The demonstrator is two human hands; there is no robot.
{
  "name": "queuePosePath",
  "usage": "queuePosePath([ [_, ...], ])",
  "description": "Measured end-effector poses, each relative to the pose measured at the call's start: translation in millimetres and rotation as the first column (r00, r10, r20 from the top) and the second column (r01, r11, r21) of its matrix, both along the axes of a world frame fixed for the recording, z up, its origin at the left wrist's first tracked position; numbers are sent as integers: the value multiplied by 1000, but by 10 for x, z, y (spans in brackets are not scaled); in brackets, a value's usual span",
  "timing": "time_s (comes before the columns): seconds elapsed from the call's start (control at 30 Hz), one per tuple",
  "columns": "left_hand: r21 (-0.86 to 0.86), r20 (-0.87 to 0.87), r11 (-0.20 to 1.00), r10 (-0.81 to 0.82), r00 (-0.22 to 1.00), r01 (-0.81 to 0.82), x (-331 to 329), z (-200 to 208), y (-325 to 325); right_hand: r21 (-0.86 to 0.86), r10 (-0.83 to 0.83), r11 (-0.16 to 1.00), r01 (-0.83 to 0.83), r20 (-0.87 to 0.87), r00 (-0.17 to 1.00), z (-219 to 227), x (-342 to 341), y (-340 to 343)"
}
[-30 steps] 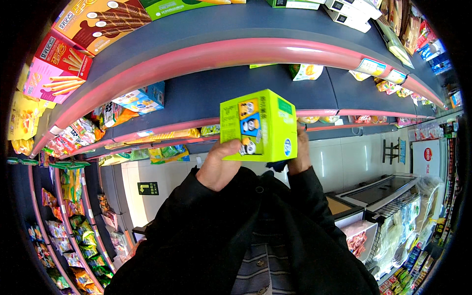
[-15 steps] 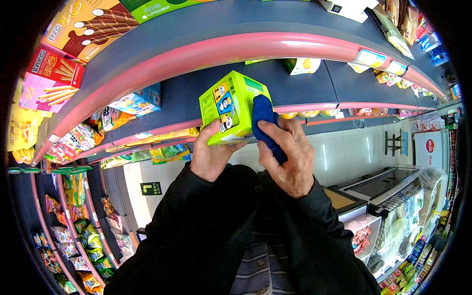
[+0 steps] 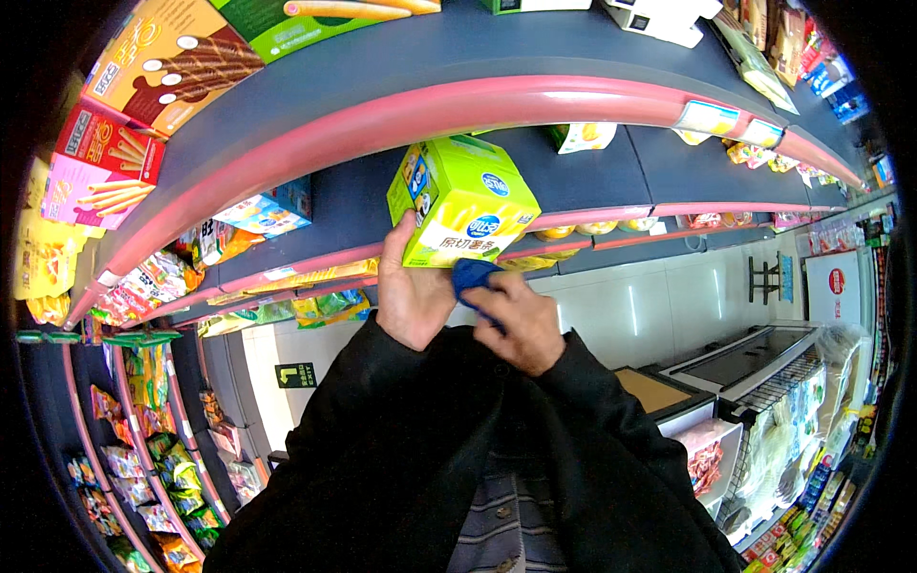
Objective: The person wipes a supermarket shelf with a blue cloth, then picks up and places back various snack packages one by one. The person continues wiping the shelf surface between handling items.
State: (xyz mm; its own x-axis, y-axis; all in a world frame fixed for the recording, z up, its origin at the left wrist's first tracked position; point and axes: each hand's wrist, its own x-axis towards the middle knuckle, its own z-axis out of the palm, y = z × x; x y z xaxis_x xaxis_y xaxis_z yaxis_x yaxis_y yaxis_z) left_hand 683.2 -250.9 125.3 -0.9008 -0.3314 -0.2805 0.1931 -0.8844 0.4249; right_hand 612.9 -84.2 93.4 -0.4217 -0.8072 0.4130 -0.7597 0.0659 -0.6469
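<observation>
A bright green snack box (image 3: 482, 205) rests tilted in my left hand (image 3: 416, 296), whose thumb lies along its left side while the other fingers are hidden beneath it. My right hand (image 3: 521, 325) grips a dark blue cloth (image 3: 475, 277), bunched between the fingers and touching the lower front edge of the box. Both hands are in front of the shelf, just above my chest.
Ahead runs a dark shelf (image 3: 368, 72) with a pink rail (image 3: 458, 100). Boxes of wafer rolls (image 3: 186, 72) stand at far left, and a blue box (image 3: 272, 205) sits on the lower shelf. Bagged snacks (image 3: 172, 477) fill racks at lower left. A freezer (image 3: 745, 358) stands at right.
My right hand and the blue cloth have moved down and left, from the box's right side to its lower edge. The box has turned, so its front now faces me.
</observation>
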Motion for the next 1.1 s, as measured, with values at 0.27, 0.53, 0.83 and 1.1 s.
queuePosePath([
  [0.27,257,-66,965,-40,997,55,59,-104,-29,91,-286,945,315,699,656,147,-239,293],
  [0.53,274,-89,951,-125,988,145,12,12,58,12,-152,984,179,587,795,433,-380,165],
  [0.83,200,-97,967,-140,985,157,12,-78,150,-79,-138,979,187,418,898,299,-367,213],
  [1.1,-83,-23,991,-111,994,108,140,-356,53,-12,-281,957,290,214,936,116,-374,339],
])
